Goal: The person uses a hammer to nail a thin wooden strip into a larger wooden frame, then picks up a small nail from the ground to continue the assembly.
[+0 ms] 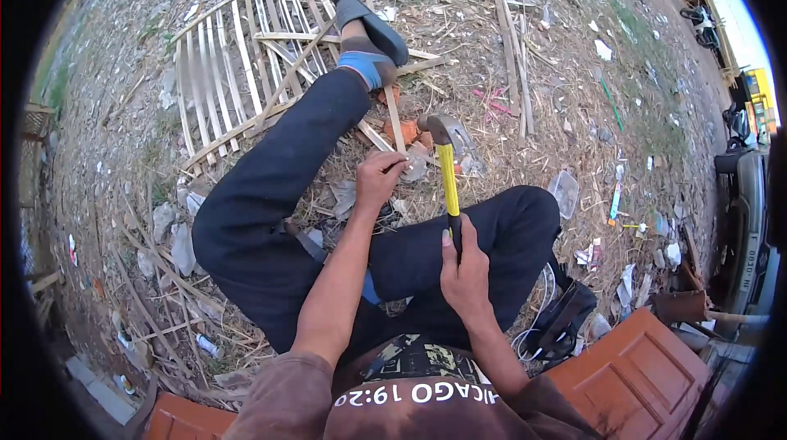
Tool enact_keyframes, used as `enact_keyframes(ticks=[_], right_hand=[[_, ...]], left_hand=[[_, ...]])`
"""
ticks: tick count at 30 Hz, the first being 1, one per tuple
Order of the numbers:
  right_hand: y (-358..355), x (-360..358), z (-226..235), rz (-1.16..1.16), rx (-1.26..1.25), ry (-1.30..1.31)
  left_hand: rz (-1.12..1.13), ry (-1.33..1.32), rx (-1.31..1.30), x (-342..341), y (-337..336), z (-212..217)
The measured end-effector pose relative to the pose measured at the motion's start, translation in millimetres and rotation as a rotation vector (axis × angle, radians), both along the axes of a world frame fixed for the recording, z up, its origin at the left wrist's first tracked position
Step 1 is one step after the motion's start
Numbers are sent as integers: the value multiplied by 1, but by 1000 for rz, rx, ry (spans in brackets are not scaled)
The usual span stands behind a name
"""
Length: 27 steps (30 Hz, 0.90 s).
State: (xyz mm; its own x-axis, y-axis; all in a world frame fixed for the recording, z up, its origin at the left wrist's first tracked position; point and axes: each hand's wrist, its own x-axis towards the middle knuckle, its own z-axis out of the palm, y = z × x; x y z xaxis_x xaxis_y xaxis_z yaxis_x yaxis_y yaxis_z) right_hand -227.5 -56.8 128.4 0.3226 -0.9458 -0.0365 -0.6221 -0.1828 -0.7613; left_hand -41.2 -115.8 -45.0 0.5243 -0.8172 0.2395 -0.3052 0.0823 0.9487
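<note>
My right hand [466,276] is wrapped round the black grip of a hammer [448,174]. The hammer has a yellow handle and stands head up, its metal claw head beyond my hand. My left hand [380,180] is closed in a pinch beside the near end of a thin wooden slat [395,120]. Whatever small thing its fingertips hold is too small to make out. Beyond the left hand a slatted wooden frame [215,79] lies on the ground, with my sandalled foot [373,30] resting over its right side. Broken orange brick pieces [416,138] lie near the hammer head.
Loose wooden sticks [512,55] lie at the far right of the frame. A clear plastic container [564,193] sits past my right knee. A black bag [566,317] with a white cable and a brown wooden panel [631,378] are at the near right. Litter and dry straw cover the ground.
</note>
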Motion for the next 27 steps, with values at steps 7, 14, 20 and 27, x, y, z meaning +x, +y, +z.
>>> enact_keyframes(ticks=[7,14,20,27], right_hand=[[4,4,-34,32,74,42],[5,-3,-37,24,73,-6],[9,-11,-41,-33,181,13],[7,-10,-45,74,66,110]], left_hand=[[5,27,6,1,1,2],[-11,19,31,5,3,-8],[22,-308,123,5,10,13],[-4,-355,112,9,7,4]])
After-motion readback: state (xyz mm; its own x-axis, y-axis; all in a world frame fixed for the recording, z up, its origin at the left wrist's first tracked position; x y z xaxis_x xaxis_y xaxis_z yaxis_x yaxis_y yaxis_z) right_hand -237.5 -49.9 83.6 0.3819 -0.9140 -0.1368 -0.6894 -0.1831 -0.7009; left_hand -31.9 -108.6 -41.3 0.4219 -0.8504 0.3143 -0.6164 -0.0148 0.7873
